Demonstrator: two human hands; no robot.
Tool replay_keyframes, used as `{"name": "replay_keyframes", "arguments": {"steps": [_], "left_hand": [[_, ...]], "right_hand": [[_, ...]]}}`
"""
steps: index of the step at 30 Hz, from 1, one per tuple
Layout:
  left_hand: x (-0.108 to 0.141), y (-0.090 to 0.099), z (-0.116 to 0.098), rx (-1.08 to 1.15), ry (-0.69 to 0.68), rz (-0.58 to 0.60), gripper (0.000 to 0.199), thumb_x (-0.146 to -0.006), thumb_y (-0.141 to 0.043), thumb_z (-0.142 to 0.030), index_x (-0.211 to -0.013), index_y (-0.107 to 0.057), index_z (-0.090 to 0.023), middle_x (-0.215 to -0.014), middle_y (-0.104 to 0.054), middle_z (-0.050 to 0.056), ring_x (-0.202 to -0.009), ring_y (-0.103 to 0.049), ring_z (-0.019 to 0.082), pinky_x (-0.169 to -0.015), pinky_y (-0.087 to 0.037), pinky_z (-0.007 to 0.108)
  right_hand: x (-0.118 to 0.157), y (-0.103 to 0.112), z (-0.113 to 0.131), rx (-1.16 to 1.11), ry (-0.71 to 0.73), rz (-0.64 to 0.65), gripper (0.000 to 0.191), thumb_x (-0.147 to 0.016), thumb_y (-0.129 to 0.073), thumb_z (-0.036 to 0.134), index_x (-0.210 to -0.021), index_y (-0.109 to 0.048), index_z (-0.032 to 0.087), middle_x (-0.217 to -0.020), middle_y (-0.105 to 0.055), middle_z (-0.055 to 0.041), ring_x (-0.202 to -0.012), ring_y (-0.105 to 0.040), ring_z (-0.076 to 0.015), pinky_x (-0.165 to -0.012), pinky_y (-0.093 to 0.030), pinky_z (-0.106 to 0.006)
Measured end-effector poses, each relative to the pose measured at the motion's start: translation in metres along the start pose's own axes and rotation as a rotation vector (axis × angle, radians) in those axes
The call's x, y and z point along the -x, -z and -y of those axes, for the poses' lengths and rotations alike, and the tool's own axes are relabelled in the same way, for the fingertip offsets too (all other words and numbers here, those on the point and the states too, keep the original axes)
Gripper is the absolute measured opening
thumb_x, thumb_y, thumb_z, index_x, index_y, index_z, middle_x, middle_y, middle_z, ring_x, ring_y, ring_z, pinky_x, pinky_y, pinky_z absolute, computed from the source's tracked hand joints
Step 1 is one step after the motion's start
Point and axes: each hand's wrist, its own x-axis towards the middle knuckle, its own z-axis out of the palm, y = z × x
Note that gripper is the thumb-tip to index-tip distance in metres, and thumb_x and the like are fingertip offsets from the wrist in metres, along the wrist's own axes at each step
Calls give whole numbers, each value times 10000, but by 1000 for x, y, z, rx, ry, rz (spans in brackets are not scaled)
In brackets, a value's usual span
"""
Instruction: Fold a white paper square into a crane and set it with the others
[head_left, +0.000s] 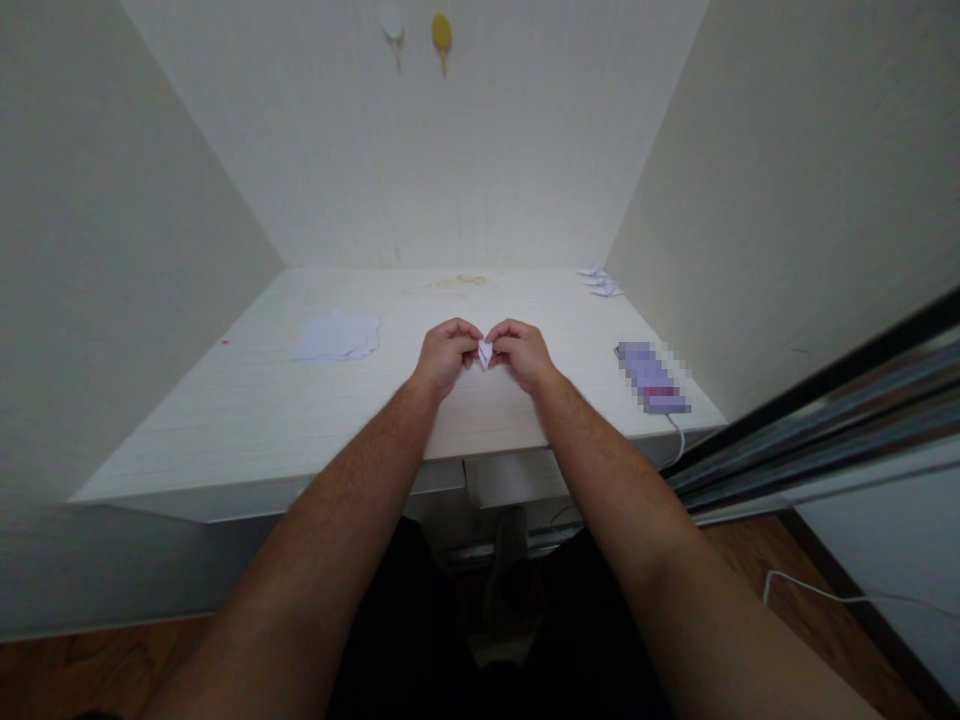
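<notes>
A small folded white paper (486, 354) is held between my two hands over the middle of the white desk (480, 410). My left hand (448, 355) is closed on its left side, with thumb and fingers pinching the edge. On the opposite side my right hand (521, 352) pinches the paper in the same way. The paper has a pointed lower end and a crease down its middle. Fingertips hide parts of both its sides.
A stack of white paper sheets (337, 336) lies on the desk's left. Several folded paper pieces (601, 284) sit at the back right corner. A blurred phone-like object (651, 378) with a white cable (681, 440) lies at the right. Walls enclose the desk's back and sides.
</notes>
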Motion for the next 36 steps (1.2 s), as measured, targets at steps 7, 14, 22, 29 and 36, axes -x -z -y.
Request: {"name": "replay_keyframes", "arguments": {"steps": [7, 14, 22, 29, 36], "left_hand": [[2, -2, -2, -50, 18, -12, 126, -575, -714, -177, -646, -610, -167, -502, -569, -22, -404, -452, 77, -408, -311, 224], [0, -1, 2, -86, 32, -38, 149, -560, -697, -142, -677, -610, -171, -523, -578, -25, -411, -457, 74, -420, -314, 219], [1, -1, 3, -80, -3, -45, 152, -565, -715, -136, -682, -621, -164, -512, -571, -28, -431, -480, 78, -453, -350, 219], [1, -2, 2, -73, 3, -60, 181, -562, -719, -110, -721, -644, -153, -570, -596, -21, -482, -511, 76, -501, -392, 220], [-2, 0, 7, -99, -72, -82, 243, -589, -753, -131, -819, -677, -156, -672, -632, -15, -595, -552, 78, -601, -435, 215]], "right_hand": [[-1, 1, -1, -17, 3, -6, 41, -602, -650, 187, -641, -649, 173, -539, -618, 32, -468, -572, -101, -468, -501, -225], [-3, 1, -6, 21, 25, -30, 70, -586, -674, 192, -651, -655, 177, -563, -633, 32, -483, -574, -94, -471, -494, -213], [-3, 1, -5, 71, 22, -46, 87, -598, -637, 156, -682, -634, 175, -553, -621, 43, -464, -563, -87, -471, -484, -211], [-5, 2, -7, 73, 27, -60, 226, -598, -651, 142, -812, -602, 193, -565, -594, 73, -456, -550, -85, -462, -469, -212], [-5, 1, -9, 180, 46, -94, 191, -634, -693, 205, -820, -673, 165, -634, -654, 23, -515, -555, -86, -496, -462, -219]]}}
